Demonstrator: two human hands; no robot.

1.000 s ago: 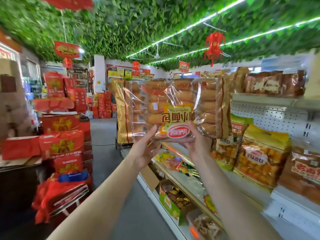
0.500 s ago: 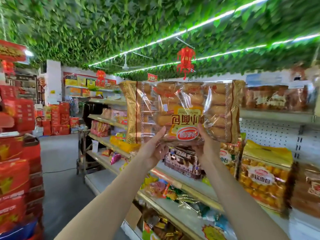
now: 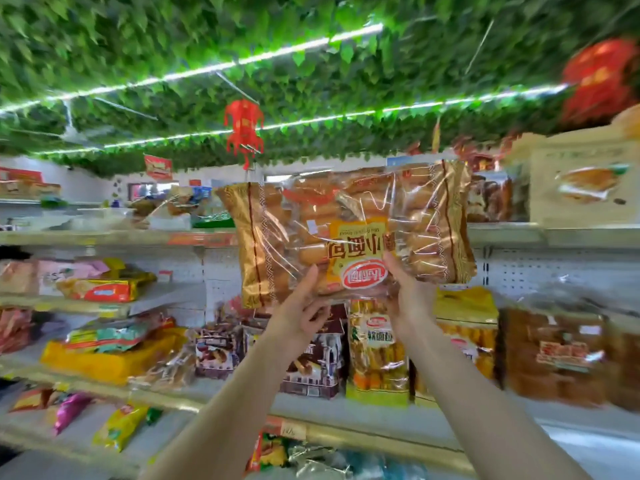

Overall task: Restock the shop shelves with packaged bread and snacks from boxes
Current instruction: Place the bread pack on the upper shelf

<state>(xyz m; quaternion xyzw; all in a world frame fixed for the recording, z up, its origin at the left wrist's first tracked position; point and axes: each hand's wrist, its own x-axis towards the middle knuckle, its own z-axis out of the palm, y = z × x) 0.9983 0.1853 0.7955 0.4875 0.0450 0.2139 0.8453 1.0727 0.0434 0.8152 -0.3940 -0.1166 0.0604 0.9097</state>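
Left hand (image 3: 298, 315) and right hand (image 3: 410, 296) pinch bread pack (image 3: 346, 233) by lower edge, before top shelf (image 3: 519, 234). Step: shelving. Next, likely: raise above edge, push in.

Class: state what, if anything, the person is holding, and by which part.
The left hand and right hand grip the bag of bread rolls along its bottom edge, near the middle.

Place was small grocery shop. White metal shelves (image 3: 381, 415) with pegboard backing (image 3: 540, 271) ran in tiers, stocked with bagged bread (image 3: 377, 351), snack packets (image 3: 104, 289); price-tag strips (image 3: 201, 239) sat on shelf edges. Printed carton (image 3: 581, 181) stood on top shelf. Fake green leaf ceiling (image 3: 173, 39), LED strip lights (image 3: 277, 53), red paper lantern (image 3: 243, 129) hung overhead.
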